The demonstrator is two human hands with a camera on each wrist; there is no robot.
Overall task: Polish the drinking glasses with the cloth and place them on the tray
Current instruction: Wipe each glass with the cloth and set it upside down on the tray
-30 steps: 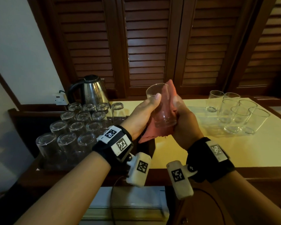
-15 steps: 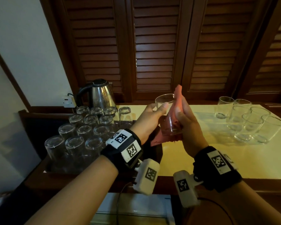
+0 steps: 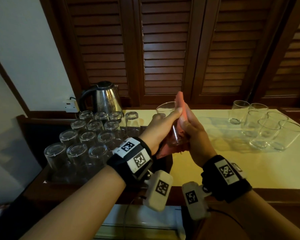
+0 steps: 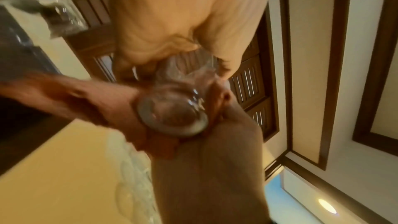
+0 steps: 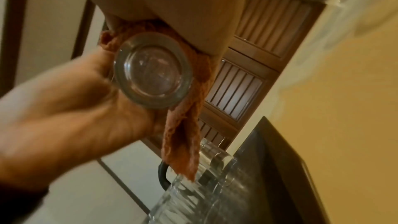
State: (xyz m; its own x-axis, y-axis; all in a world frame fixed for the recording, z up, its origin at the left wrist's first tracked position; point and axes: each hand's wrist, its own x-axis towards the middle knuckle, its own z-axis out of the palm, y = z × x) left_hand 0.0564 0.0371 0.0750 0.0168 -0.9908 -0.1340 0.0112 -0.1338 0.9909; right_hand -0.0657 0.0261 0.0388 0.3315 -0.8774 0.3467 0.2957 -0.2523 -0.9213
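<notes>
I hold a clear drinking glass (image 3: pixel 164 110) tilted above the table edge, and its thick base (image 4: pixel 172 113) faces both wrist cameras. My left hand (image 3: pixel 160 126) grips its left side, thumb lying up toward the rim. My right hand (image 3: pixel 191 130) presses the pink cloth (image 3: pixel 179 101) flat against the glass's right side with straight fingers. A cloth end (image 5: pixel 183 146) hangs below the base. The dark tray (image 3: pixel 31 134) on the left carries several upturned glasses (image 3: pixel 87 135).
Several upright glasses (image 3: pixel 265 125) stand on the cream tabletop (image 3: pixel 215 163) at the right. A steel kettle (image 3: pixel 106 99) stands behind the tray. Louvred wooden doors close off the back. The table's wooden front edge runs under my wrists.
My right hand went from wrapping the cloth round the glass to lying flat along it, sliding upward. The left hand kept its hold on the glass.
</notes>
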